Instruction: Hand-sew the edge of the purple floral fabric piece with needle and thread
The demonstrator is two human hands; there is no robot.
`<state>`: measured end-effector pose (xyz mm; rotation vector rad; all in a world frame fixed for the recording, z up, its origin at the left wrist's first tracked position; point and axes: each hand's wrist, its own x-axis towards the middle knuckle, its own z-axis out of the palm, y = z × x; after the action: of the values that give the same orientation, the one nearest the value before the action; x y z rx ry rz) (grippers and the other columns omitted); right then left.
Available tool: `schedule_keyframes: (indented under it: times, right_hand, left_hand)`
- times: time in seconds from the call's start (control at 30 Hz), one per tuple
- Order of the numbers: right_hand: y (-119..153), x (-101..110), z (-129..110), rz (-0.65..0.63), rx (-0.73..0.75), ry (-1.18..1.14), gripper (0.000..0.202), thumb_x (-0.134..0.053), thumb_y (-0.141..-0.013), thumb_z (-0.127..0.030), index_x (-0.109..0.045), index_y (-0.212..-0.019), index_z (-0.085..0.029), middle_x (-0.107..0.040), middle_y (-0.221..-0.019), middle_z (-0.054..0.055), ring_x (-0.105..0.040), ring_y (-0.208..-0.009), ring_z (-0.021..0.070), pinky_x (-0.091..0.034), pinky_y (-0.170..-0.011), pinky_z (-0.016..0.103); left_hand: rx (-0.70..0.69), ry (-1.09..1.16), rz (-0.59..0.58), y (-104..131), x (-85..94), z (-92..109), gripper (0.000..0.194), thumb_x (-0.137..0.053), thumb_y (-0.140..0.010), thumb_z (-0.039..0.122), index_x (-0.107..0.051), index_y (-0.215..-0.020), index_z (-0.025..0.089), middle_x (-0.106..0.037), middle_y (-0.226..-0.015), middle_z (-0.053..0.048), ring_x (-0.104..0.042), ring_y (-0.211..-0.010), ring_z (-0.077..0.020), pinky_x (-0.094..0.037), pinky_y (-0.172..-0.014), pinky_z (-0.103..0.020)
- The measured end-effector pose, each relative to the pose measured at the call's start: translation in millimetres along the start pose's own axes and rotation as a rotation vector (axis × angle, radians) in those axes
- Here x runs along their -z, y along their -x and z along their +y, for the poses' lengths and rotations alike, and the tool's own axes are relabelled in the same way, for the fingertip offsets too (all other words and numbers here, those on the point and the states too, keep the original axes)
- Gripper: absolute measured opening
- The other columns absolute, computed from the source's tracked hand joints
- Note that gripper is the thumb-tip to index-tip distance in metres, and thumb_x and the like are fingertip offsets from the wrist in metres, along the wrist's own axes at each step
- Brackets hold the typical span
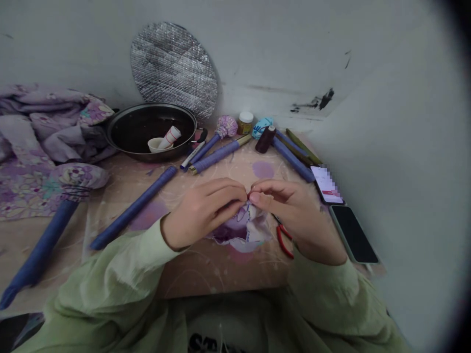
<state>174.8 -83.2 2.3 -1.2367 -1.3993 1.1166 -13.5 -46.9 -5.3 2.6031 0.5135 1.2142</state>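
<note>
A small piece of purple and white fabric [239, 228] with a stitched seam hangs between my hands, above the near part of the table. My left hand [204, 208] pinches its upper edge with fingers pressed together. My right hand [294, 211] pinches the same edge from the other side, thumb against the forefinger, and the fingertips of both hands nearly touch. Whether a needle is between the fingertips is too small to tell. Red-handled pliers [284, 240] lie beside the fabric, partly behind my right hand.
A black pan [123, 130] holding a paper cup stands at the back left, near floral cloth [37, 132]. Blue wrapped sticks [134, 208] lie about. Dark thread [265, 139] and a jar [245, 123] stand behind; two phones [353, 234] lie right, beside the wall.
</note>
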Motion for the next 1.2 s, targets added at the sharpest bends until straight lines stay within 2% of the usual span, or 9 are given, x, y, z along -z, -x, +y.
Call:
schedule_keyframes:
  times: [0.2,0.33,0.43,0.53,0.73,0.87,1.0,1.1,1.2]
  right_hand:
    - [0,-6,5,0.047,-0.042,-0.168,0.016,-0.071,-0.076,-0.037,-0.068,-0.07,-0.023,-0.063,-0.066,-0.003,-0.055,-0.061,0.0111,-0.045,-0.057,0.024]
    - [0,-13,5,0.067,-0.092,-0.223,0.02,-0.071,-0.075,-0.042,-0.065,-0.067,-0.024,-0.057,-0.064,-0.001,-0.05,-0.06,0.0138,-0.044,-0.055,0.028]
    - [-7,-9,8,0.181,-0.069,-0.204,0.025,-0.072,-0.071,-0.047,-0.061,-0.064,-0.025,-0.058,-0.068,0.0,-0.054,-0.066,0.0154,-0.048,-0.061,0.03]
    - [-19,7,13,0.293,-0.003,-0.2,0.029,-0.07,-0.073,-0.047,-0.056,-0.063,-0.023,-0.059,-0.072,-0.001,-0.059,-0.074,0.0147,-0.051,-0.071,0.029]
    - [-33,36,29,0.262,-0.025,-0.462,0.019,-0.065,-0.081,-0.037,-0.054,-0.072,-0.024,-0.066,-0.087,0.0,-0.066,-0.088,0.0158,-0.055,-0.089,0.038]
    - [-38,44,43,0.283,0.065,-0.359,0.022,-0.062,-0.084,-0.034,-0.05,-0.068,-0.025,-0.06,-0.073,-0.003,-0.065,-0.074,0.0133,-0.055,-0.094,0.042]
    - [-43,51,53,0.293,0.126,-0.261,0.026,-0.063,-0.082,-0.031,-0.046,-0.064,-0.025,-0.05,-0.065,-0.005,-0.058,-0.062,0.0104,-0.056,-0.093,0.04]
    - [-45,52,51,0.292,0.125,-0.284,0.027,-0.064,-0.081,-0.027,-0.044,-0.063,-0.024,-0.046,-0.063,-0.006,-0.052,-0.054,0.0084,-0.057,-0.091,0.038]
    - [-39,43,40,0.298,0.088,-0.363,0.025,-0.062,-0.083,-0.028,-0.046,-0.065,-0.024,-0.046,-0.063,-0.007,-0.046,-0.048,0.0066,-0.058,-0.085,0.034]
  left_hand:
    - [0.01,0.066,-0.055,-1,0.0,1,0.006,-0.054,-0.09,0.011,-0.058,-0.092,0.016,-0.07,-0.084,-0.005,-0.065,-0.08,-0.0132,-0.054,-0.077,-0.025]
    - [0.045,0.088,-0.07,-1,3.4,1,0.007,-0.053,-0.09,0.013,-0.058,-0.091,0.018,-0.07,-0.084,-0.004,-0.065,-0.079,-0.0138,-0.054,-0.076,-0.026]
    - [0.053,0.155,-0.119,0,4.9,3,0.006,-0.054,-0.091,0.014,-0.058,-0.09,0.017,-0.07,-0.084,-0.004,-0.065,-0.078,-0.0132,-0.053,-0.074,-0.024]
    - [0.059,0.223,-0.172,2,5.4,5,0.006,-0.054,-0.09,0.012,-0.059,-0.09,0.015,-0.07,-0.085,-0.005,-0.066,-0.079,-0.0128,-0.052,-0.073,-0.022]
    - [0.122,0.301,-0.172,2,6.3,4,0.005,-0.057,-0.088,0.012,-0.061,-0.088,0.014,-0.07,-0.084,-0.005,-0.065,-0.075,-0.0119,-0.051,-0.071,-0.022]
    - [0.135,0.346,-0.184,1,6.6,3,0.004,-0.058,-0.086,0.01,-0.062,-0.087,0.013,-0.069,-0.082,-0.004,-0.064,-0.075,-0.0111,-0.05,-0.071,-0.02]
    - [0.149,0.386,-0.197,1,6.9,2,0.004,-0.058,-0.084,0.01,-0.062,-0.085,0.013,-0.068,-0.079,-0.004,-0.063,-0.072,-0.0108,-0.05,-0.068,-0.02]
    - [0.176,0.399,-0.207,1,6.8,1,0.005,-0.057,-0.084,0.011,-0.061,-0.084,0.014,-0.068,-0.078,-0.003,-0.062,-0.07,-0.011,-0.05,-0.066,-0.021]
    - [0.178,0.418,-0.217,0,6.3,-1,0.006,-0.057,-0.085,0.011,-0.061,-0.084,0.015,-0.068,-0.079,-0.003,-0.062,-0.071,-0.0114,-0.05,-0.066,-0.021]
